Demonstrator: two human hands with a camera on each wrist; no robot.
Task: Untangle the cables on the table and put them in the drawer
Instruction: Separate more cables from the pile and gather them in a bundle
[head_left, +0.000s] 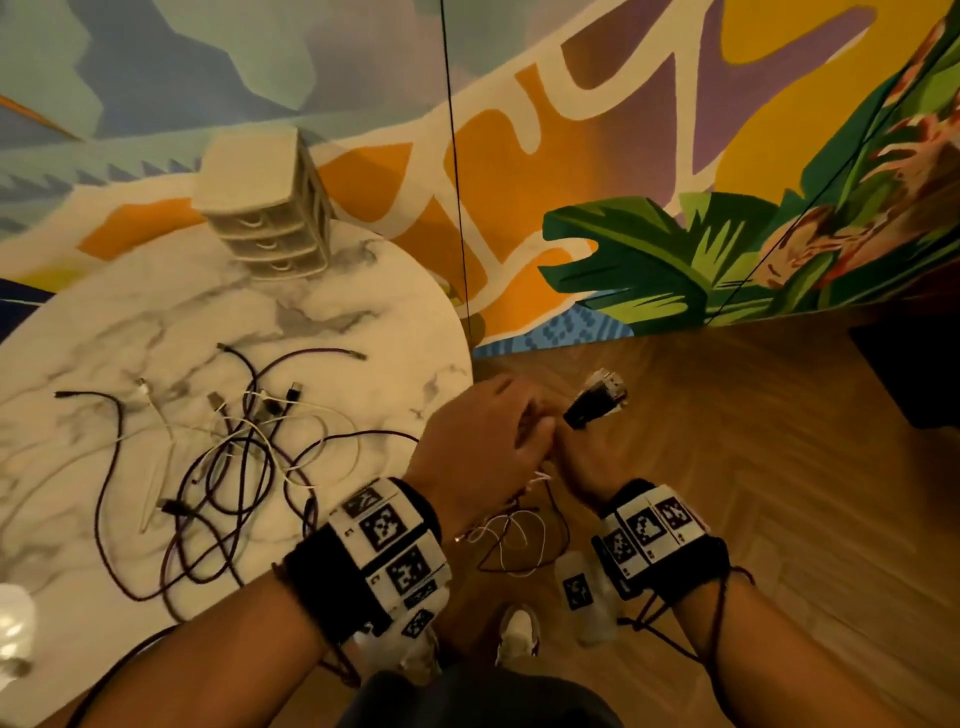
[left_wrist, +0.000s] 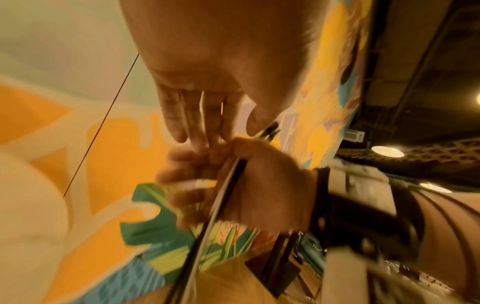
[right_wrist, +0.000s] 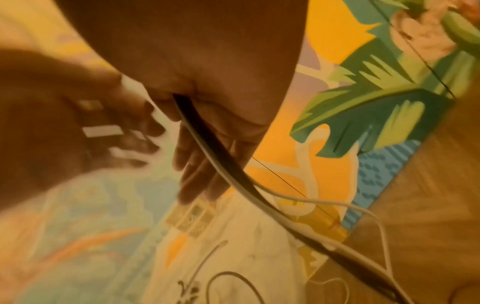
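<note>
A tangle of dark and white cables (head_left: 234, 452) lies on the round marble table (head_left: 337, 322). A small beige drawer unit (head_left: 270, 218) stands at the table's far edge, its drawers closed. Both hands are off the table's right edge, above the floor. My right hand (head_left: 576, 457) grips a dark cable and a white cable (left_wrist: 221, 205) that hang in loops (head_left: 514, 540) below it, and a black plug (head_left: 597, 402) sticks up from it. My left hand (left_wrist: 202, 127) lies over the right with its fingers straight, the tips touching the right hand's knuckles (left_wrist: 207, 152).
A clear bottle (head_left: 587, 597) lies on the wood floor below my right wrist, beside my shoes (head_left: 519, 634). A thin black line (head_left: 457, 156) hangs down in front of the painted wall. Dark furniture (head_left: 909, 374) stands at the right.
</note>
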